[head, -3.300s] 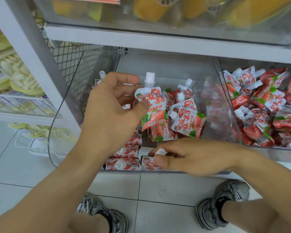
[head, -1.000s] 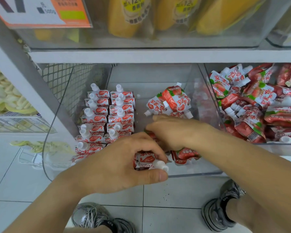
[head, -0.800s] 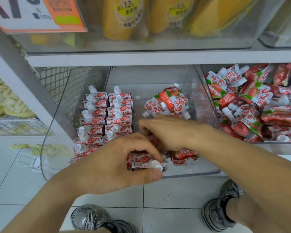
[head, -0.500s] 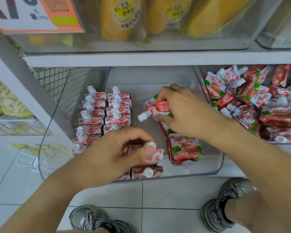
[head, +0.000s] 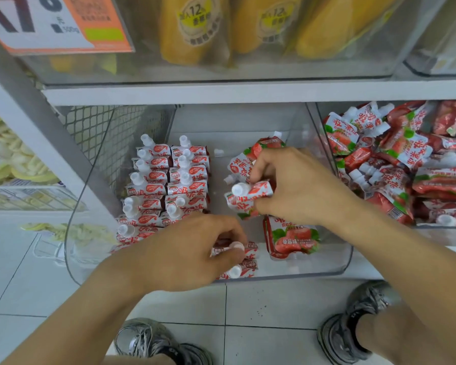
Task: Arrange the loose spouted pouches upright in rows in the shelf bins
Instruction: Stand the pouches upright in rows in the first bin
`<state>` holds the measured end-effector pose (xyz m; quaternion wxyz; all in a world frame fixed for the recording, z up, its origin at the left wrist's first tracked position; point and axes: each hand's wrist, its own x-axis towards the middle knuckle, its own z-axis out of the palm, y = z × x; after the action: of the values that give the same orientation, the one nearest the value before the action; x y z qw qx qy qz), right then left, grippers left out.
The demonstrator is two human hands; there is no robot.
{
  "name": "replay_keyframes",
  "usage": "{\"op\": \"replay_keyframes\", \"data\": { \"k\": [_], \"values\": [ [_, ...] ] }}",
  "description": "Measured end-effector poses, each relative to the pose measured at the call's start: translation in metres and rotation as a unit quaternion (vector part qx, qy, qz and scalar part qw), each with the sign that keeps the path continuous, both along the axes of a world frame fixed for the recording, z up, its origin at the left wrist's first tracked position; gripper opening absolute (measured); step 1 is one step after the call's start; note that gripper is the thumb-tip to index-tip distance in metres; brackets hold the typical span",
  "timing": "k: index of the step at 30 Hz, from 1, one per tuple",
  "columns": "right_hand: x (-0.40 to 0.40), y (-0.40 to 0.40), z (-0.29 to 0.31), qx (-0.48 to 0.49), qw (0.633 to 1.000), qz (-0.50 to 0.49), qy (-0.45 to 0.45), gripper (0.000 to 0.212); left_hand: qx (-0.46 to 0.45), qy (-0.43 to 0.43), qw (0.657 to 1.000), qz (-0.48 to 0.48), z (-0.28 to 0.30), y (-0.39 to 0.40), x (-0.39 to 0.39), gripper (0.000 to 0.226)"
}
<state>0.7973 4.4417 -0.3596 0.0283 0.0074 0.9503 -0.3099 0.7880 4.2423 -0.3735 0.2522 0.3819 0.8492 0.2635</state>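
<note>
A clear plastic bin (head: 337,267) on the low shelf holds red and white strawberry spouted pouches. Two upright rows (head: 169,185) fill its left side. My left hand (head: 184,254) is at the bin's front, its fingers pinched on the white cap of an upright pouch (head: 248,250) in a third row. My right hand (head: 298,188) grips a pouch (head: 250,192) lying sideways, cap to the left, above the bin's middle. A loose pile (head: 258,154) lies behind it and one pouch (head: 291,238) lies flat at the front right.
A second clear bin (head: 427,227) to the right is heaped with loose pouches (head: 395,164). A shelf board (head: 248,92) and bins of yellow bags (head: 195,30) hang just overhead. A wire mesh wall (head: 103,133) bounds the left. My shoes (head: 353,335) stand on the tiled floor below.
My right hand has drawn a pouch from the loose pile toward the bin's middle. My left hand has lowered its pouch to the front of the third row.
</note>
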Motion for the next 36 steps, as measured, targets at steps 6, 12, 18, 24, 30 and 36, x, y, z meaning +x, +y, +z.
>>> {"op": "replay_keyframes", "data": {
  "k": [6, 12, 18, 24, 30, 36],
  "values": [
    [0.001, -0.014, -0.009, -0.053, 0.999, 0.000, -0.007, 0.031, -0.011, 0.085, 0.996, -0.007, 0.003, -0.010, 0.015, 0.033],
    [0.005, -0.025, -0.027, 0.084, 0.984, 0.124, -0.093, 0.029, 0.022, 0.159, 0.986, 0.050, -0.004, -0.031, 0.014, 0.048],
    [0.001, -0.022, -0.027, 0.066, 0.972, 0.157, -0.160, 0.023, -0.013, 0.168, 0.983, 0.072, -0.006, -0.034, 0.017, 0.082],
    [-0.002, -0.022, -0.017, 0.058, 0.950, 0.216, -0.216, 0.035, -0.009, 0.142, 0.989, 0.043, -0.008, -0.024, 0.013, 0.090],
    [0.006, 0.003, 0.021, 0.110, 0.976, 0.136, -0.129, 0.044, -0.030, 0.164, 0.986, 0.020, -0.007, -0.018, 0.012, 0.071],
    [0.010, 0.004, 0.015, 0.341, 0.894, 0.192, -0.219, 0.074, -0.030, 0.155, 0.987, 0.018, -0.008, -0.018, 0.010, 0.071]
  ]
}}
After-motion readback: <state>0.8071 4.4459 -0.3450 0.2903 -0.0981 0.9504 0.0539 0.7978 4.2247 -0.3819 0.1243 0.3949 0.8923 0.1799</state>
